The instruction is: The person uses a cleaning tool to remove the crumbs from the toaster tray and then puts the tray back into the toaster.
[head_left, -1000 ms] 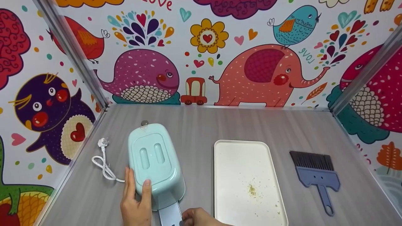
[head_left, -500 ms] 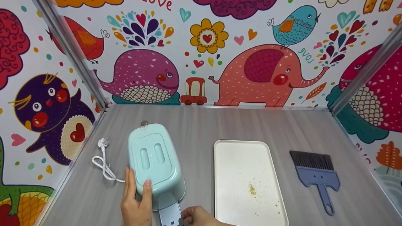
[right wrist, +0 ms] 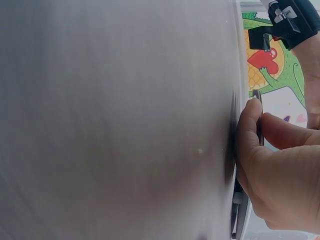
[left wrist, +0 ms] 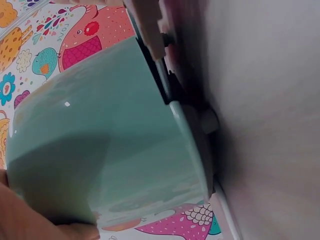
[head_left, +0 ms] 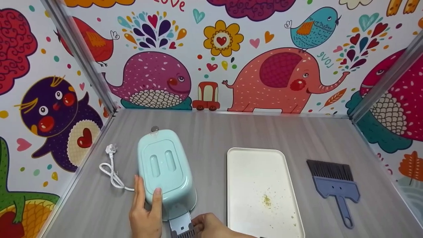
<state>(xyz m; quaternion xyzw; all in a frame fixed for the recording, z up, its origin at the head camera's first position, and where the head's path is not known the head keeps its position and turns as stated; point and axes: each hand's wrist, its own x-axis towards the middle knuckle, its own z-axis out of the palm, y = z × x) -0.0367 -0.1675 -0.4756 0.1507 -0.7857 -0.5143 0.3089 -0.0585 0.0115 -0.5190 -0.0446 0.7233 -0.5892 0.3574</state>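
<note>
A mint-green toaster [head_left: 163, 165] with a lid over its top lies lengthwise on the table. My left hand [head_left: 145, 215] holds its near left corner, thumb on the top edge and fingers along the side. A metal crumb tray [head_left: 181, 223] with a dark slotted end sticks out of the toaster's near end. My right hand [head_left: 211, 226] pinches the right edge of that dark end between thumb and fingers. In the right wrist view, the tray shows as a thin dark edge [right wrist: 257, 94] between thumb and fingertips, low over the table.
Right of the toaster lies a cream rectangular tray [head_left: 254, 168] with crumbs [head_left: 266, 200] on it. A blue-grey brush [head_left: 335, 186] with black bristles lies farther right. The toaster's white cord and plug [head_left: 111, 165] are at its left. Patterned walls [head_left: 211, 56] border the table.
The crumb tray has slid farther into the toaster, its dark slotted end coming into view, with my right hand pinching it. My left hand stays on the toaster. The head view has shifted slightly.
</note>
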